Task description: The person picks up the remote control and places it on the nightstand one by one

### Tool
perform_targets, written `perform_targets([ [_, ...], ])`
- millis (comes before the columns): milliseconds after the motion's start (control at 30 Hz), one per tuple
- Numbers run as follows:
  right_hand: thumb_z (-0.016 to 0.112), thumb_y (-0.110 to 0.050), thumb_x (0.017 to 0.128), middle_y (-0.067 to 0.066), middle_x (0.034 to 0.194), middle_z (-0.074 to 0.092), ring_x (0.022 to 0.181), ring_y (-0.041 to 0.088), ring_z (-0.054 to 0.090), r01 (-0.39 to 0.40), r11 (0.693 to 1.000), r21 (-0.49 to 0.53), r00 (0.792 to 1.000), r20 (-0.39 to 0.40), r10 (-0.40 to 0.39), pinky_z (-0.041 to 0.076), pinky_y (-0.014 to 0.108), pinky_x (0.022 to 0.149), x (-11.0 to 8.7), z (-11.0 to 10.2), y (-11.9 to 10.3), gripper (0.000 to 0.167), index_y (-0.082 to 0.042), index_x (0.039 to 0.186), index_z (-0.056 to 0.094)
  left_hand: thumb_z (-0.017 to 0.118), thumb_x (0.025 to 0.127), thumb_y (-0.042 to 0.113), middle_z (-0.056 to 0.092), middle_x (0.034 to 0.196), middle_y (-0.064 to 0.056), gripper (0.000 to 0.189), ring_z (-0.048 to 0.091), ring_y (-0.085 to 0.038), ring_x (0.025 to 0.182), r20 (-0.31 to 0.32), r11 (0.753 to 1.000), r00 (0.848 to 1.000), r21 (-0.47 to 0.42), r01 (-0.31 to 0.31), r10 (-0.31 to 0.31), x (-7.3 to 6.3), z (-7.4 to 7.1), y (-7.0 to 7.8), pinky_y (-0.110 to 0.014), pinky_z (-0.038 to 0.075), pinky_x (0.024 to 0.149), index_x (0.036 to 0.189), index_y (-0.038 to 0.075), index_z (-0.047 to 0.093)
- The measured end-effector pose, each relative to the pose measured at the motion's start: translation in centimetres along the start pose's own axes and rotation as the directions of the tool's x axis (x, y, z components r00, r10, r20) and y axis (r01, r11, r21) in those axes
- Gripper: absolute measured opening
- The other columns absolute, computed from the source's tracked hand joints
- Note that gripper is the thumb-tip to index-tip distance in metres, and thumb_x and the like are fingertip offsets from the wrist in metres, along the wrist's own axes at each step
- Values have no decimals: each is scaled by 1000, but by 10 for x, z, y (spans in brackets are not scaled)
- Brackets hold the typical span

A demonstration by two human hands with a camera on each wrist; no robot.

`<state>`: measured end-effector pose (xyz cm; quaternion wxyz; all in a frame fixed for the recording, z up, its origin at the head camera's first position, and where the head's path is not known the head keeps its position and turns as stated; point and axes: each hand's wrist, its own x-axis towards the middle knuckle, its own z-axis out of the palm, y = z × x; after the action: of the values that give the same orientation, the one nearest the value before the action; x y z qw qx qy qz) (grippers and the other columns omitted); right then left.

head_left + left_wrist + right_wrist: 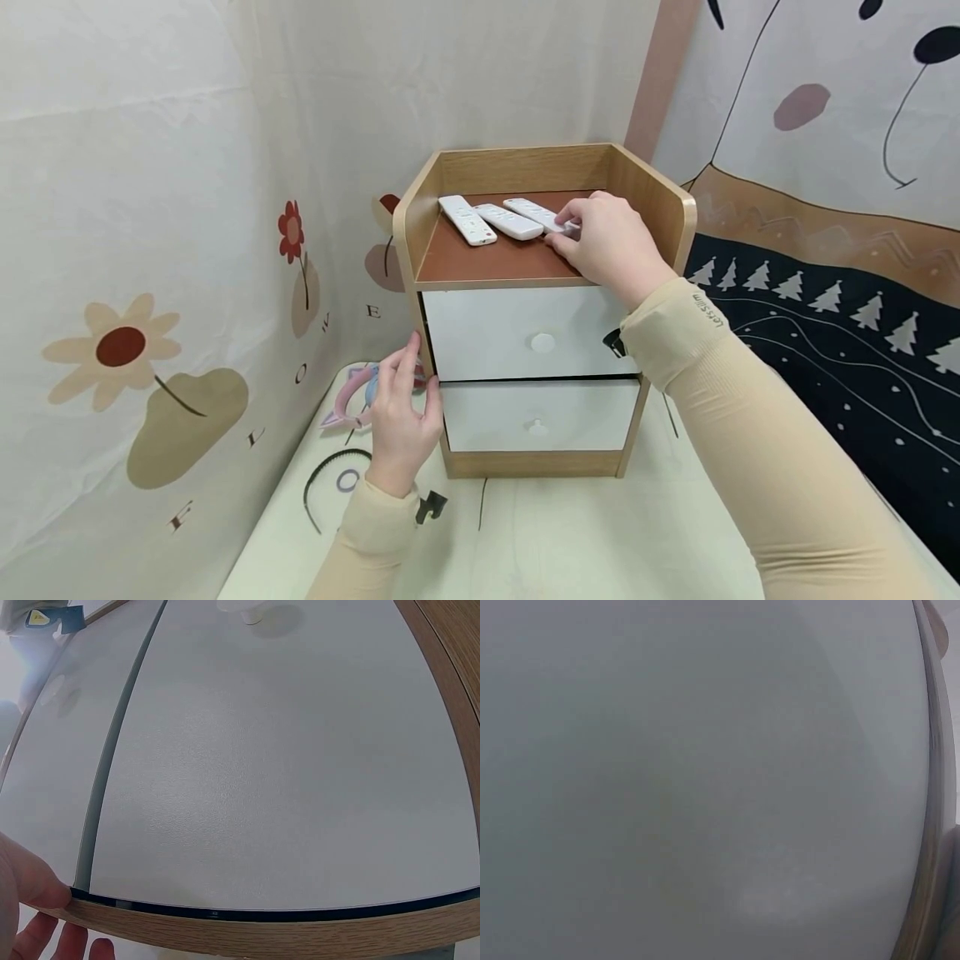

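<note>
A small wooden cabinet [532, 463] with two white drawers stands in front of me. On its brown top lie three white remote controls: a left one [467, 220], a middle one [508, 222] and a right one [531, 212]. My right hand [611, 242] pinches the near end of the right remote, its fingertips partly hiding it. With thumb in front and fingers along the outer side, my left hand [403, 417] grips the cabinet's left edge [247, 930]. A drawer front [705, 780] fills most of the right wrist view, where the remotes are out of sight.
Raised wooden walls [525, 158] surround the cabinet top at the back and sides. Left of the cabinet lie a pink headband [347, 398], a black headband [309, 483] and a small purple ring [347, 480]. Printed cloth [187, 208] hangs close behind and at the left.
</note>
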<state>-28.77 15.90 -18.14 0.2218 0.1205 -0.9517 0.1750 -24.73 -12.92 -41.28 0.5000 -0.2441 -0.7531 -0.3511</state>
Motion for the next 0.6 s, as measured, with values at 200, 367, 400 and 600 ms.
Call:
perform_targets([
  [200,70,-29,105,21,126,74,120,39,65,10,1000,1,1000,4,-10,53,56,108,1,1,1,33,-7,128,80,71,90,-14,63,119,-26,76,70,-29,93,0,1000,1000,15,-3,3,0,-1,-1,-36,64,72,162,1,51],
  [367,69,-28,106,21,129,76,124,39,65,16,1000,-11,1000,9,-16,52,57,110,1,1,2,34,-7,131,80,71,90,-15,62,119,-26,77,70,-30,93,9,1000,1000,4,2,-2,-1,-1,-1,-42,65,71,162,1,50],
  [400,69,-28,106,20,129,77,124,39,65,20,1000,-12,1000,9,-20,52,57,110,1,1,2,34,-7,131,80,71,91,-14,62,120,-26,76,70,-30,93,13,1000,1000,-1,9,-9,-1,-1,0,-44,65,71,162,1,50],
  [600,69,-27,106,19,129,77,125,38,65,25,1000,-13,1000,18,-25,52,56,110,1,1,3,35,-8,134,79,69,92,-13,61,121,-26,74,70,-32,93,15,1000,1000,-8,17,-17,-1,-1,0,-47,65,71,162,1,50],
])
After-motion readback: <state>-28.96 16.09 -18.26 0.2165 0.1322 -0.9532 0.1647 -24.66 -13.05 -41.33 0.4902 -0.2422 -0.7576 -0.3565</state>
